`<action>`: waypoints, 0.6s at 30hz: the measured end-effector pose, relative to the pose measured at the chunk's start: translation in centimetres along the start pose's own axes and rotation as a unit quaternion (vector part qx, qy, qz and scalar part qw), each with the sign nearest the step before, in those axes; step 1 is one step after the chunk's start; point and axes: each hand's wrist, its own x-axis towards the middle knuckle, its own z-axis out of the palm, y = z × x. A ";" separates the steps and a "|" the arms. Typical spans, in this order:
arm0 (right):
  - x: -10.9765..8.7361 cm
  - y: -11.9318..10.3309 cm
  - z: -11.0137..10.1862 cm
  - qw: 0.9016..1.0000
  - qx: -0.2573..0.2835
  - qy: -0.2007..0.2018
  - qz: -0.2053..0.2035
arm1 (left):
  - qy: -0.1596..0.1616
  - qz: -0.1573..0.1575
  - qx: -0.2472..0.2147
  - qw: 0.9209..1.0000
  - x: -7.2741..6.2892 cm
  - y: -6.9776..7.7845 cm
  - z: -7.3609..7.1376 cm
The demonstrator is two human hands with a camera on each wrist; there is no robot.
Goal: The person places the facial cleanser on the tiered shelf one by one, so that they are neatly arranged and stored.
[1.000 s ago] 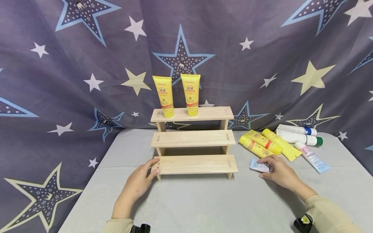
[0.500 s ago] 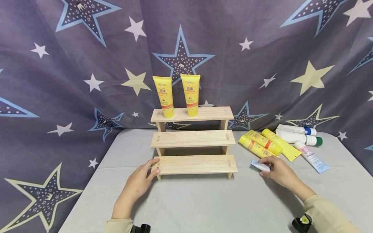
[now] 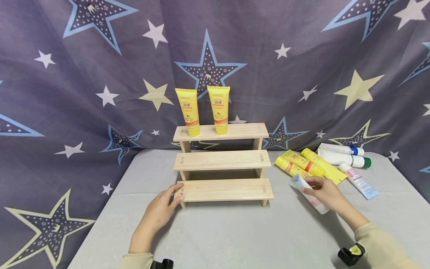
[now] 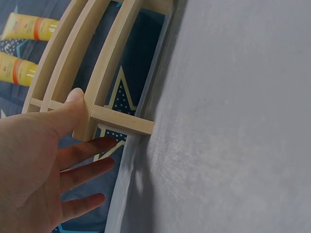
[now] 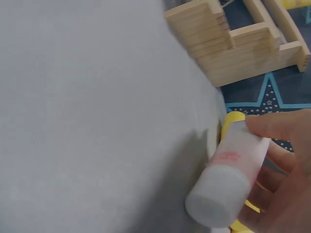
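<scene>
My right hand [image 3: 326,191] pinches a white, pink and light-blue squeeze tube [image 3: 315,201]. The tube slants over the table, with its flat blue end towards the yellow tubes and its white cap [image 5: 218,196] towards me. At the left end of a three-step wooden stand [image 3: 225,190], my left hand [image 3: 163,205] holds the lowest board between thumb and forefinger. Its other fingers are spread loosely in the left wrist view. Two yellow squeeze tubes, one on the left [image 3: 188,112] and one beside it [image 3: 219,110], stand caps down on the top step.
To the right of the stand lie several yellow tubes [image 3: 304,164]. Beside them are a white tube with a green cap [image 3: 344,158], another with a blue cap [image 3: 339,148] and a pink and blue tube [image 3: 359,181]. A star-patterned curtain [image 3: 255,74] hangs behind the grey-covered table [image 3: 228,235].
My right hand has picked up and turned the pink and blue tube, so its capped end now points towards me. My left hand has stayed at the stand.
</scene>
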 end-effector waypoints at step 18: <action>0.8 -3.8 -0.9 0.994 0.067 0.086 -0.016 | 0.002 0.000 0.000 1.000 0.0 0.0 0.0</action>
